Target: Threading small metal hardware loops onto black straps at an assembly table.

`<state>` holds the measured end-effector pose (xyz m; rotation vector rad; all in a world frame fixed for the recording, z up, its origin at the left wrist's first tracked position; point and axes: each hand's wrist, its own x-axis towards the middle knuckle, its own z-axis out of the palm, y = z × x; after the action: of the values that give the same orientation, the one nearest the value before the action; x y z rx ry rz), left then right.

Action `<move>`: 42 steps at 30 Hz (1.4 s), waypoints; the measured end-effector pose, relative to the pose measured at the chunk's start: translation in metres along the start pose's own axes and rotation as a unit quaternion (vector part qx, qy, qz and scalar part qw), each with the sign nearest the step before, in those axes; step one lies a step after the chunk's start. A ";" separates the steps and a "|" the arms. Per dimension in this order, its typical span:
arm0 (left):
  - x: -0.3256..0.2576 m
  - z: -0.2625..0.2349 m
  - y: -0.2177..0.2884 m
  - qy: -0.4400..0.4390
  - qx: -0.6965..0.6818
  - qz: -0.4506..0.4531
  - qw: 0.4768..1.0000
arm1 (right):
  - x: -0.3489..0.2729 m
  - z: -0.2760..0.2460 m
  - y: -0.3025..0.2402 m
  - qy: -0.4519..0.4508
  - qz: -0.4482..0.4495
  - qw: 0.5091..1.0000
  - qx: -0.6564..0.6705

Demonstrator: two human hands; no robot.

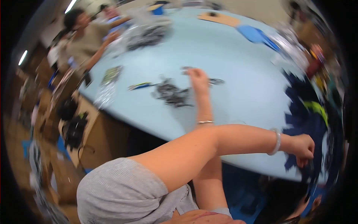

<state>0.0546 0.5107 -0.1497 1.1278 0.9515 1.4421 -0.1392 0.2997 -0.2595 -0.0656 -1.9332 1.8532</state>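
My left arm, with a white bangle, crosses over my right arm. My left hand [302, 146] is closed low over the right edge of the table, beside a spread of dark navy cloth-like pieces [304, 108]. What its fingers grip cannot be made out. Farther forward, my right hand [199, 77] is pinched above the tabletop, a small greyish thing [185, 70] at its fingertips, blurred. Left of that wrist lies a loose heap of dark grey strips [171, 92]. A thin looped dark object [217, 81] rests just right of the hand.
A yellow-and-blue slim tool [140, 86] and a clear plastic packet [109, 86] lie left on the light blue table [246, 74]. Another person [84, 41] handles a clear bag of dark pieces [147, 35] at far left. A dark-haired head [285, 201] is close at lower right.
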 end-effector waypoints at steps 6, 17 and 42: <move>-0.126 -0.072 0.105 0.123 0.187 0.145 0.964 | 0.001 -0.010 -0.011 -0.064 0.117 0.991 0.015; -0.411 -0.214 0.137 0.502 0.144 0.175 0.835 | 0.010 -0.032 -0.004 -0.093 0.064 0.990 -0.087; -0.531 -0.245 0.116 0.633 0.251 0.086 0.727 | -0.027 0.012 -0.078 -0.143 0.083 0.983 -0.081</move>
<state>-0.1933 -0.0299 -0.1820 0.4017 2.3421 2.1944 -0.0984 0.2720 -0.1926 -0.0119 -2.3386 1.8901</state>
